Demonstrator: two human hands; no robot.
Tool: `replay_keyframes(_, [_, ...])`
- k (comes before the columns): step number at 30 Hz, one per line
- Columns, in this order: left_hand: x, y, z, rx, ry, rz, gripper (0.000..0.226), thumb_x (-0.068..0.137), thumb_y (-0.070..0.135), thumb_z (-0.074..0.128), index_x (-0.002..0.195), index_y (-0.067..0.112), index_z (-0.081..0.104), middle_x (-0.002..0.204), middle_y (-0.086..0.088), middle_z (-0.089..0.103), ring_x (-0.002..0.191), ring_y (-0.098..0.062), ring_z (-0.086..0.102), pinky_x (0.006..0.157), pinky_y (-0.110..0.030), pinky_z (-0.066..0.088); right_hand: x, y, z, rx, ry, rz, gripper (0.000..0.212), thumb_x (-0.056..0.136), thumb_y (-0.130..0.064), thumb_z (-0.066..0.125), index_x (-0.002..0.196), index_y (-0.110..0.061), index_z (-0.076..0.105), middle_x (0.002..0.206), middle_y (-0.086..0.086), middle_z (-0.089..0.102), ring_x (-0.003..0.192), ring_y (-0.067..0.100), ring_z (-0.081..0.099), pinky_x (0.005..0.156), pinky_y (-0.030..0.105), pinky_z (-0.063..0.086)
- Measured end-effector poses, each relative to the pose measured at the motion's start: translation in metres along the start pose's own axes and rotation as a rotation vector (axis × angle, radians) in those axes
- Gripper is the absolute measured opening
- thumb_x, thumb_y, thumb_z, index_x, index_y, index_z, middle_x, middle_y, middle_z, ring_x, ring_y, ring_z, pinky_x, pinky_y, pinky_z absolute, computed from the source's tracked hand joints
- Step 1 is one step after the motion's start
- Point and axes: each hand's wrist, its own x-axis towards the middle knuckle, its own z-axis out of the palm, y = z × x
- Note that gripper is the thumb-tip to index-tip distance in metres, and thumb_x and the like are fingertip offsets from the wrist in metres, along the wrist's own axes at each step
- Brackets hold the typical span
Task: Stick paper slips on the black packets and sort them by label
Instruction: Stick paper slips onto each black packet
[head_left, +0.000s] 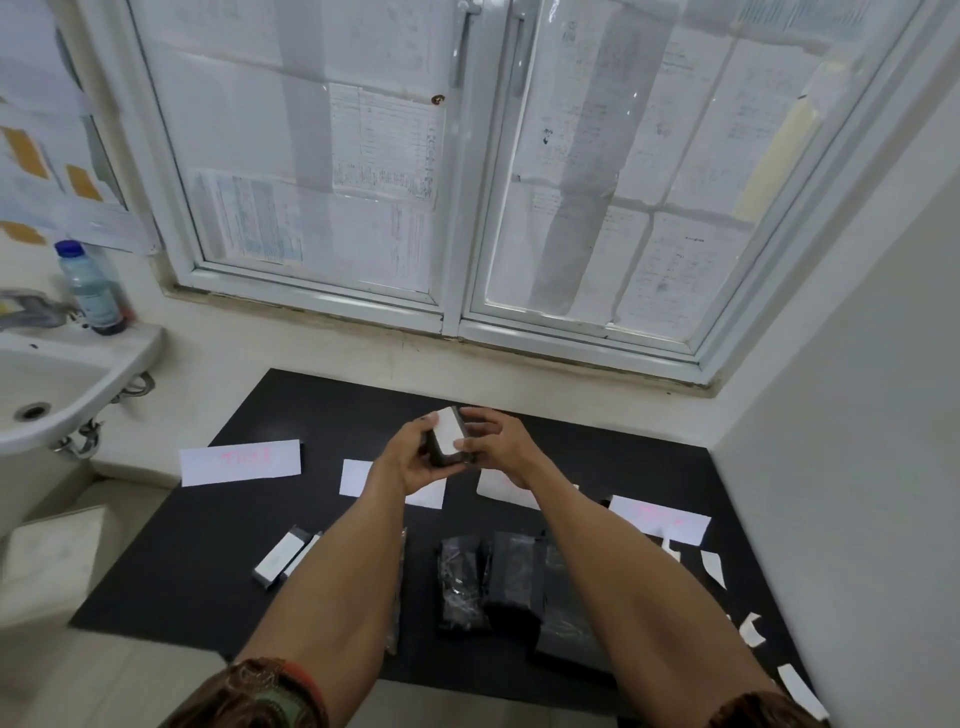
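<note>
I hold one black packet (448, 458) up over the black mat (208, 561), a white paper slip (450, 432) on its upper face. My left hand (410, 457) grips the packet from the left and below. The fingers of my right hand (496, 441) curl over its right edge and press on the slip. A pile of black packets (498, 582) lies on the mat between my forearms. Two labelled packets (284, 556) lie to the left. White label sheets with pink writing lie at the left (240, 461) and right (660, 517); two more sheets (356, 477) are partly hidden by my hands.
Several loose paper slips (714, 566) lie along the mat's right edge by the wall. A sink (57, 389) with a bottle (93, 286) stands at the left. A white box (52, 545) sits on the floor. A papered window rises behind the mat.
</note>
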Motion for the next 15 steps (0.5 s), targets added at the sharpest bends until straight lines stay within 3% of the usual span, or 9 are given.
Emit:
replay_keyframes(3, [0.001,0.005,-0.02,-0.067,0.045,-0.006,0.044,0.096,0.039,0.051,0.126,0.007,0.046,0.114,-0.02,0.055,0.102,-0.038,0.057,0.068,-0.053,0.055,0.006,0.001,0.021,0.013,-0.037,0.005,0.056,0.077,0.005,0.07,0.127,-0.014,0.058,0.124,0.012,0.058,0.112,0.029,0.059,0.087,0.044,0.057])
replay_keyframes(6, [-0.001,0.013,-0.045,-0.081,0.134,0.031,0.042,0.096,0.041,0.051,0.124,0.009,0.047,0.109,-0.018,0.057,0.095,-0.037,0.059,0.063,-0.052,0.055,0.016,0.004,0.052,-0.01,-0.021,0.079,0.055,0.079,0.003,0.07,0.13,-0.012,0.053,0.122,0.019,0.058,0.107,0.034,0.062,0.087,0.046,0.057])
replay_keyframes(10, [-0.011,0.028,-0.093,0.097,0.212,-0.002,0.045,0.094,0.044,0.055,0.123,0.01,0.05,0.117,-0.018,0.059,0.102,-0.036,0.06,0.068,-0.052,0.057,0.027,0.02,0.104,0.064,-0.067,0.262,0.054,0.079,0.002,0.073,0.128,0.001,0.051,0.119,0.027,0.059,0.103,0.038,0.065,0.084,0.044,0.058])
replay_keyframes(15, [-0.02,0.041,-0.163,0.304,0.364,-0.15,0.042,0.083,0.038,0.069,0.112,0.009,0.06,0.116,-0.02,0.062,0.099,-0.037,0.063,0.075,-0.055,0.058,0.037,0.053,0.18,0.054,-0.146,0.389,0.06,0.066,-0.007,0.086,0.115,-0.001,0.052,0.11,0.022,0.066,0.091,0.032,0.071,0.075,0.043,0.061])
